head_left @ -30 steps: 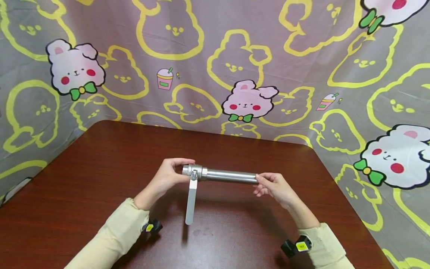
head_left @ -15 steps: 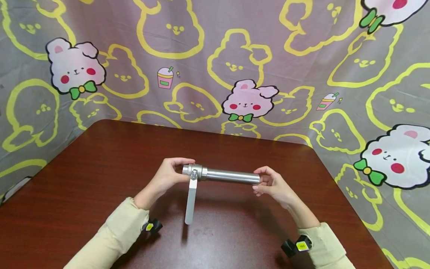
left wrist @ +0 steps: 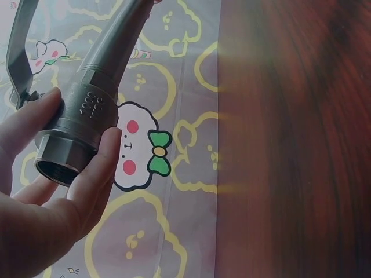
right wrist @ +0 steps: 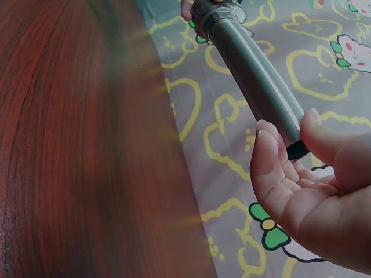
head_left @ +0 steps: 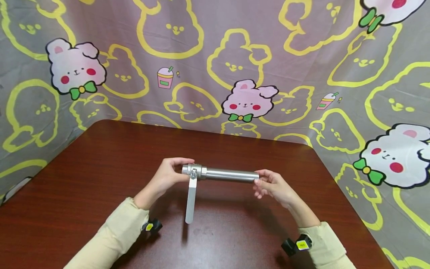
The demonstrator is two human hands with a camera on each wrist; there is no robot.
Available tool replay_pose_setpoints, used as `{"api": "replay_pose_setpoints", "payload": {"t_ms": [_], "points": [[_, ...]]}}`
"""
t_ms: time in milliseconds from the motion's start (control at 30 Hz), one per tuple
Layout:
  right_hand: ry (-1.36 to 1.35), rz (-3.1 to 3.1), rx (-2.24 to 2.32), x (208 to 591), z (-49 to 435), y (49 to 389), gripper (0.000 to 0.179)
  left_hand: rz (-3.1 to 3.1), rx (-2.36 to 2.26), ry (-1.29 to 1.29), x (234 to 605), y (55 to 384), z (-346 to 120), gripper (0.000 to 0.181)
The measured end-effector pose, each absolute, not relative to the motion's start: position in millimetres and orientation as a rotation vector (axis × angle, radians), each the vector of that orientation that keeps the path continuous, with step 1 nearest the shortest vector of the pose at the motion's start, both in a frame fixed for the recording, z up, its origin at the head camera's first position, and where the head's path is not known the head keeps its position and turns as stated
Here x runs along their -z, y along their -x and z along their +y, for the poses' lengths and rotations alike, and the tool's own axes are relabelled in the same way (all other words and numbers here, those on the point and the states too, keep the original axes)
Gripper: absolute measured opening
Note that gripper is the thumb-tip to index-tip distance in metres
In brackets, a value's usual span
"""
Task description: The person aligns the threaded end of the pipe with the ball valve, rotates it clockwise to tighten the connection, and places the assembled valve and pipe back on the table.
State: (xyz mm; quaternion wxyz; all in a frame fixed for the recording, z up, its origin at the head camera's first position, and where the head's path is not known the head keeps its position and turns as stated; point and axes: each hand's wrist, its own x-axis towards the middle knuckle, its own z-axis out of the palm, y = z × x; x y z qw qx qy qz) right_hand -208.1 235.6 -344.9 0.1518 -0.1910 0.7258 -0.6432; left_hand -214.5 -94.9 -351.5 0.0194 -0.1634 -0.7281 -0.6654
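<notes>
My left hand (head_left: 167,173) grips the body of a metal ball valve (left wrist: 88,108), thumb on one side and fingers on the other. The valve's open threaded end faces the palm in the left wrist view. From the body a flat lever handle (head_left: 190,201) hangs toward me. A smooth steel pipe (head_left: 231,175) runs from the valve's other end to the right, held level above the table. At the pipe's free end, my right hand (head_left: 276,188) pinches it between thumb and curled fingers; the dark end opening (right wrist: 297,150) shows between them.
Beneath both hands lies a dark reddish-brown wooden table (head_left: 117,164). A grey curtain (head_left: 198,71) with yellow outlines and rabbit faces closes off the back and sides. Each wrist carries a small black camera, the right one (head_left: 295,245) near the table's front.
Over the last second my right thumb and fingers shifted around the pipe's end, loosening lower down and then coming back onto it. My left hand and the valve have stayed practically still.
</notes>
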Motion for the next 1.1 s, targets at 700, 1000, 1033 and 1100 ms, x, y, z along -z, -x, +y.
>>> {"api": "replay_pose_setpoints", "payload": {"t_ms": [700, 1000, 1033, 1100], "points": [[0.542, 2.136, 1.859, 343.9, 233.2, 207.4, 0.028, -2.266, 2.065, 0.504, 351.8, 213.8, -94.3, 0.043], [0.524, 2.176, 1.826, 344.9, 233.6, 209.3, 0.031, -2.311, 2.003, 0.502, 352.2, 213.6, -93.0, 0.043], [0.523, 2.180, 1.823, 345.4, 233.8, 209.6, 0.031, -2.318, 1.991, 0.508, 352.5, 213.6, -93.1, 0.043], [0.514, 2.190, 1.812, 346.2, 234.0, 210.1, 0.032, -2.333, 1.967, 0.515, 353.5, 213.8, -93.4, 0.043]]}}
